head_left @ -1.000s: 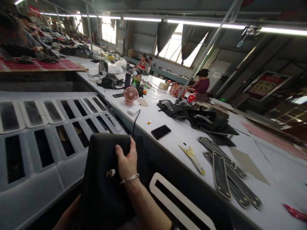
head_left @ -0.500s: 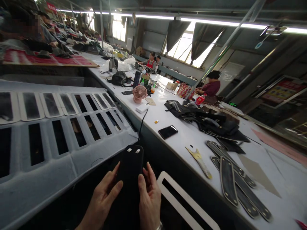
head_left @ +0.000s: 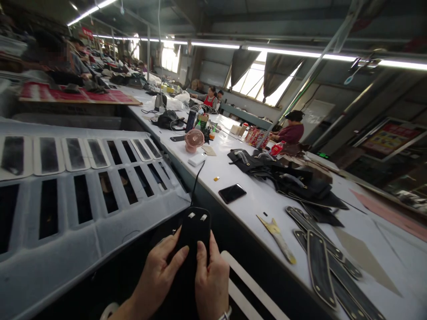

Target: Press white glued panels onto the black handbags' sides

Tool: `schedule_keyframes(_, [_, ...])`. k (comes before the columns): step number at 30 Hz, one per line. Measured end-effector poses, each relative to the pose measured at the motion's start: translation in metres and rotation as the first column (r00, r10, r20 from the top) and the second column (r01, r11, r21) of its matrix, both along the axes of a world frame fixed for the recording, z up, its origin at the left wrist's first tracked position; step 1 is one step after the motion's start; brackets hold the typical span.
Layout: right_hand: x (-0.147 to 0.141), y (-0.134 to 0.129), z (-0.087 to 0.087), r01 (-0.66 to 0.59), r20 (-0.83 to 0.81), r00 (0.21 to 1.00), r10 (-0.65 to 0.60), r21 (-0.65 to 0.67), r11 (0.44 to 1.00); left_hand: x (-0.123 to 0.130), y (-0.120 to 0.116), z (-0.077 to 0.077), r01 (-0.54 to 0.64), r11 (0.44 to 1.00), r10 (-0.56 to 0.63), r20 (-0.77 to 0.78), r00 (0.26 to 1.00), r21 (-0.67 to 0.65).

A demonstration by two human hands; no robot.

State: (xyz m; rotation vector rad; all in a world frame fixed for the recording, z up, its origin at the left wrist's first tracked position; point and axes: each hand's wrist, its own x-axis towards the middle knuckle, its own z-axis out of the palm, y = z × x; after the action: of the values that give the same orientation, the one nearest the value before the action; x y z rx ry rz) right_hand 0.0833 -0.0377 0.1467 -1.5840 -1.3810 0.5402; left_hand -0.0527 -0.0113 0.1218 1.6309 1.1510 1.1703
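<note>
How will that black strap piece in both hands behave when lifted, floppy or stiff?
Probably semi-stiff: the black strap piece stands upright above the left hand and right hand without drooping. Likely light, since fingertips alone steady it. Its matte surface suggests little slip.

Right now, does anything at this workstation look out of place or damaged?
Nothing stands out. Both hands, left and right, hold a black strap piece, intact. On the white table, a phone and flat strap pieces lie loosely.
</note>
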Motion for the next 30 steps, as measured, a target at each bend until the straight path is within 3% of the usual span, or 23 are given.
schedule_keyframes(6, [0.005,-0.003,-0.003,0.056,-0.073,0.996,-0.053,0.032,0.998,0.010,-0.001,0.003,0.023,1.000,-0.023,-0.017,1.000,0.011])
schedule_keyframes(18, [0.017,-0.015,-0.027,0.142,-0.200,0.970,-0.141,-0.009,0.990,0.021,-0.013,0.006,0.031,1.000,-0.031,0.000,1.000,0.005])
schedule_keyframes(25, [0.009,-0.027,-0.016,0.250,-0.330,0.910,-0.253,-0.051,0.967,0.021,-0.021,0.003,0.019,0.997,-0.013,0.078,0.997,-0.079])
schedule_keyframes(30, [0.011,-0.026,0.004,0.165,-0.384,0.905,-0.180,-0.073,0.984,0.018,-0.022,0.009,0.058,0.993,-0.048,0.097,0.994,-0.100])
